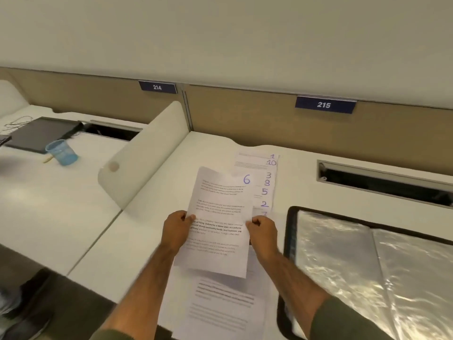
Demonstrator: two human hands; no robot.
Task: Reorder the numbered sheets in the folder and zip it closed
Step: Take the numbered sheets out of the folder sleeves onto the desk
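A printed sheet numbered 6 (220,200) is held up over the desk. My left hand (175,230) pinches its left edge and my right hand (262,231) pinches its right edge. Beneath and behind it a fanned row of numbered sheets (266,182) lies on the desk, showing 1, 10, 3, 8, 5 and 2 at their top right corners. Another printed sheet (225,307) lies near the front edge. The open folder (291,231), black-edged with shiny clear sleeves inside, rests to the right.
A white curved divider (144,153) stands left of the sheets. Beyond it, the neighbouring desk holds a dark laptop (41,133) and a blue cup (61,152). A cable slot (382,180) opens at the back right. Tan panels bear labels 214 and 215.
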